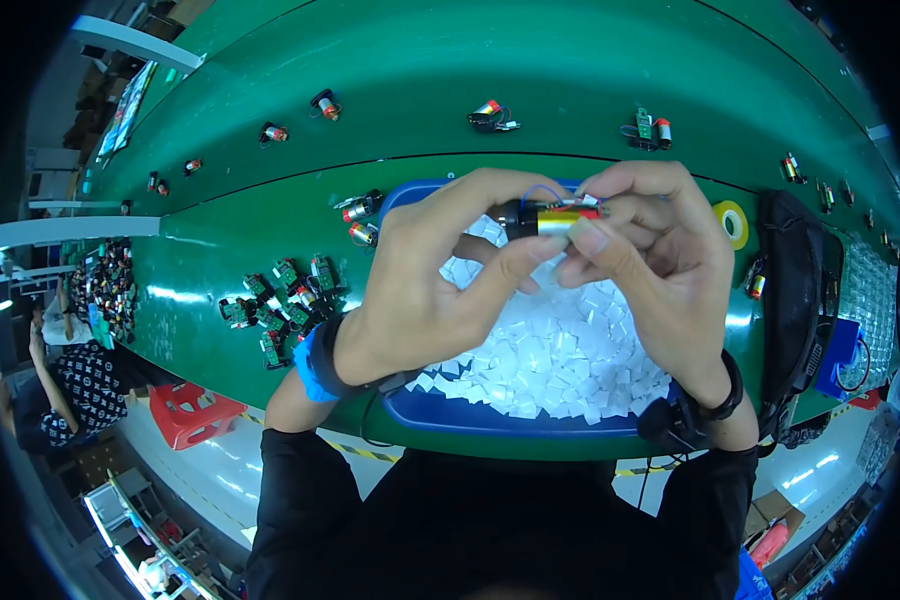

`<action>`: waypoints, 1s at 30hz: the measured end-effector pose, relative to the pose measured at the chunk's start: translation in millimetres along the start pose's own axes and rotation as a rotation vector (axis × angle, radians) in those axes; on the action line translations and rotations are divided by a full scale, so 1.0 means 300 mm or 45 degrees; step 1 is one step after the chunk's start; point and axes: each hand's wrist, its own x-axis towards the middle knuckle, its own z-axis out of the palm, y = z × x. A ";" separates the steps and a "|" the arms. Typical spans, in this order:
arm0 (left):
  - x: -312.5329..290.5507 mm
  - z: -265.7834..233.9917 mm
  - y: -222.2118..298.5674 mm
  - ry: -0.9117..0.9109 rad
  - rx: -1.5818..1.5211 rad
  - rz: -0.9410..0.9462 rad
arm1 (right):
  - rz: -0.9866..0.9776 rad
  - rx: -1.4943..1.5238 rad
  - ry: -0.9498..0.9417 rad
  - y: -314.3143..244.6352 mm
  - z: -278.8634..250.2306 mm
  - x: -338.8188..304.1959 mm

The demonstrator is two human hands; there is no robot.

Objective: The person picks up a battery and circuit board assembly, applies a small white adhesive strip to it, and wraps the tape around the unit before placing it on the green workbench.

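Between the fingers, a gold-and-red cylinder, any print illegible

The person wears black sleeves, black wrist straps and, left, a blue band

The bare left hand and bare right hand are raised in front of the torso, fingertips turned toward each other and close together. The left index finger arches above its extended thumb in a pinch, while the right hand's fingers curl inward opposite its thumb. Both bare forearms slant inward from black fabric sleeves.
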 end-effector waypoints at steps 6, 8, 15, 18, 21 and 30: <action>0.044 -0.054 0.000 -0.057 0.008 -0.283 | 0.167 -0.033 -0.033 -0.036 -0.037 0.020; 0.102 -0.140 -0.052 -0.115 0.056 -0.421 | 0.080 -0.369 0.009 -0.053 -0.051 0.020; 0.331 -0.473 -0.448 -0.367 1.135 -0.633 | -0.150 -0.643 -0.044 -0.071 -0.083 0.027; 0.313 -0.431 -0.455 0.072 1.797 0.423 | -0.209 -0.716 -0.063 -0.063 -0.090 0.027; 0.286 -0.274 -0.382 -0.181 1.567 0.407 | -0.231 -0.768 -0.020 -0.069 -0.097 0.025; 0.221 -0.168 -0.148 -0.369 0.548 -0.194 | -0.310 -1.010 0.046 -0.072 -0.106 0.017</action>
